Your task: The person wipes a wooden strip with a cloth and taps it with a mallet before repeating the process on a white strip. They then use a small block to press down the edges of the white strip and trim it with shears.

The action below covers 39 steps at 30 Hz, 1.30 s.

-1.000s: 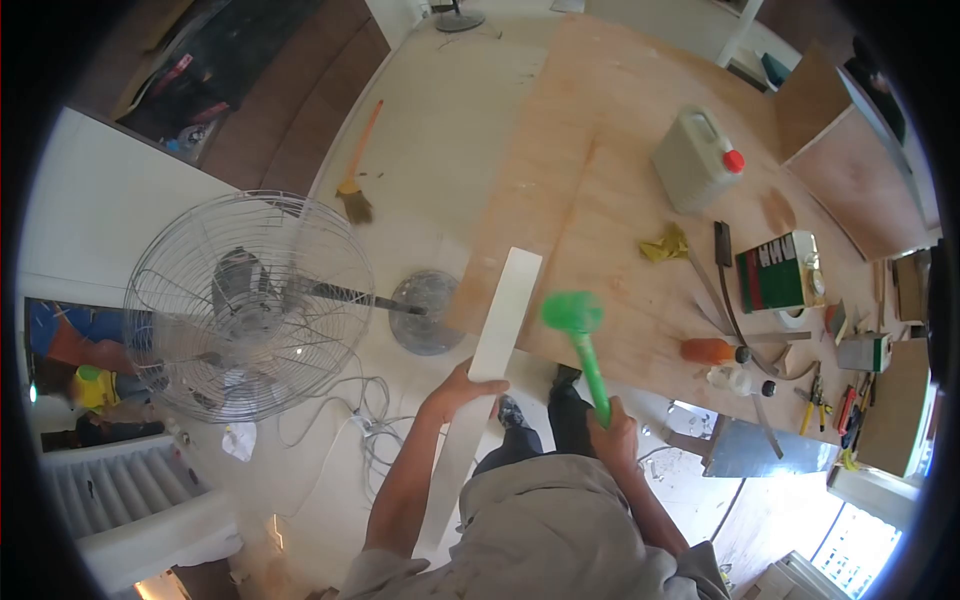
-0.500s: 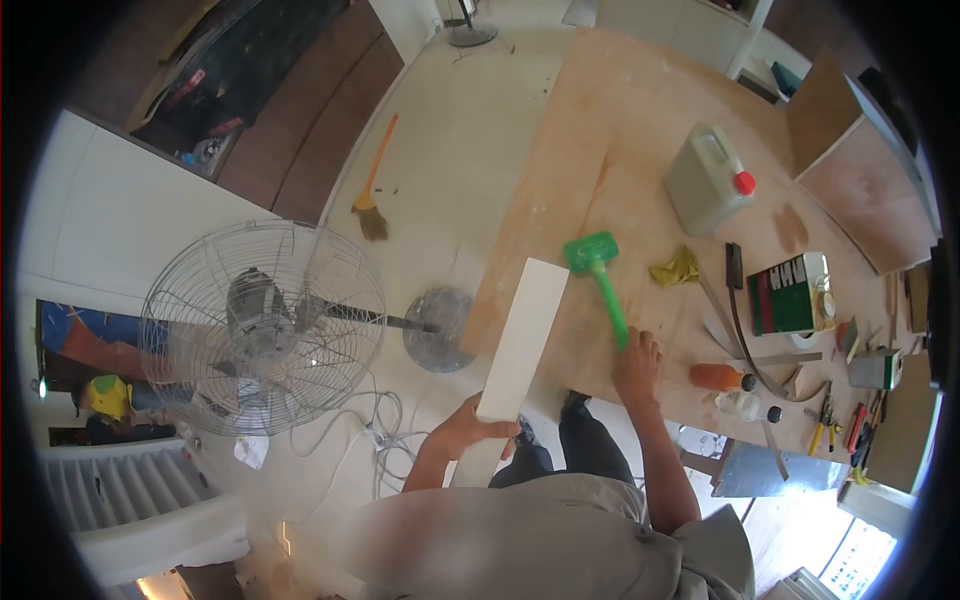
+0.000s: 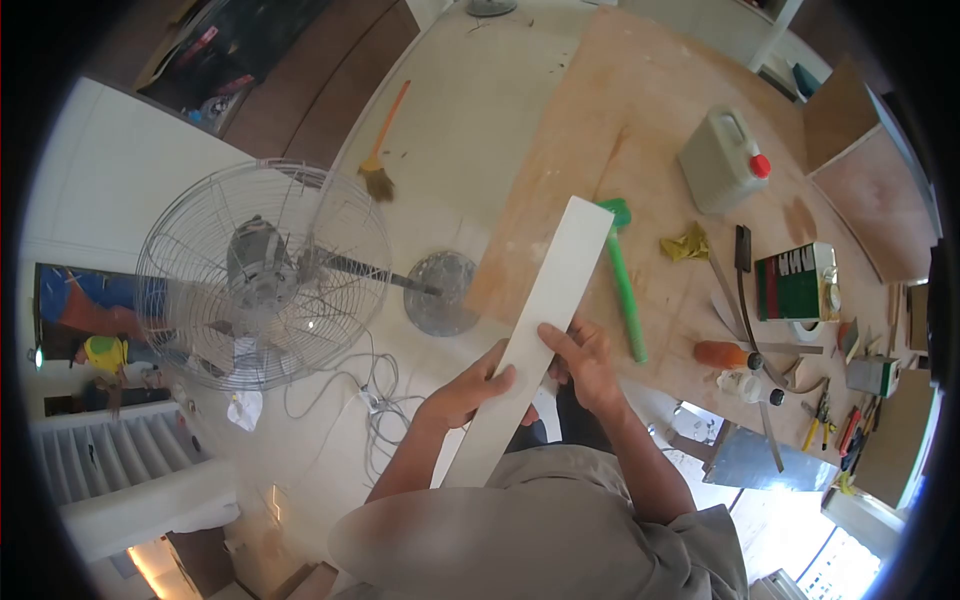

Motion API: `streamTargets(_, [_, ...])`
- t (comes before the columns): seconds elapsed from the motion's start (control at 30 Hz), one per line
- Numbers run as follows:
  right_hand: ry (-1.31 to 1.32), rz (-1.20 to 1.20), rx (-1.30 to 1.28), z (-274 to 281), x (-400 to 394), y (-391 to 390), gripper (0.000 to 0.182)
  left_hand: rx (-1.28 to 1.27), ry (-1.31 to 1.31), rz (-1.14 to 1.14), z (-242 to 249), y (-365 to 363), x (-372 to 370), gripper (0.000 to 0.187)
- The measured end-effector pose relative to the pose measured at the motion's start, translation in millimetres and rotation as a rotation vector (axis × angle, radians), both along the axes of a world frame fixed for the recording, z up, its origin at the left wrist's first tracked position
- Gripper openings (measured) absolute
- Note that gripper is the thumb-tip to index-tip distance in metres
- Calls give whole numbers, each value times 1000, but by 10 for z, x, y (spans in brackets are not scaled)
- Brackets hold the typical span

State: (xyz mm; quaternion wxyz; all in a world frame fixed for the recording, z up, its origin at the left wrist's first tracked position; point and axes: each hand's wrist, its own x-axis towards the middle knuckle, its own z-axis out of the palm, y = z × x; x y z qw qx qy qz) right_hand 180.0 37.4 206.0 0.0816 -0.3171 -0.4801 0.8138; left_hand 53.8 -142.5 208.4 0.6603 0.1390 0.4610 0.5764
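A long white board (image 3: 548,300) slants up in front of my body, its upper end over the edge of the wooden table (image 3: 560,160). My left hand (image 3: 468,385) grips its left edge, thumb on the face. Higher up, my right hand (image 3: 590,368) is closed on the right edge, its thumb also on the face and its fingers behind. A green mallet (image 3: 627,290) lies on the table just right of the board; the board's upper end partly covers its head.
On the table are a jerrycan with a red cap (image 3: 722,165), a yellow cloth (image 3: 686,243), a green tin (image 3: 795,284), an orange bottle (image 3: 722,354) and several tools. A caged fan (image 3: 262,270) and a broom (image 3: 380,170) are at left. Another person (image 3: 105,355) is at far left.
My right hand has left the mallet's handle and taken hold of the board. The board has risen in view, and the mallet lies with its handle free.
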Motion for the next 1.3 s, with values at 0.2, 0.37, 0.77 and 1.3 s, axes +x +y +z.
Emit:
streamTargets(0.2, [66,-85,-7,84,-10,-50,27,-92,-260,-27,-18,-411,41,80])
streamTargets(0.37, [97,-106,-15,107,-8,-161,26,-174,-231,-58,-16,-682,82,74])
streamTargets(0.77, [40,-83,98,-136,0,-48,33,-203,224,-118,-10,-1290,271,65])
streamTargets(1.3, [-654,84,1194,-1940,491,1340,62,-488,1212,144,-1831,-481,357,57])
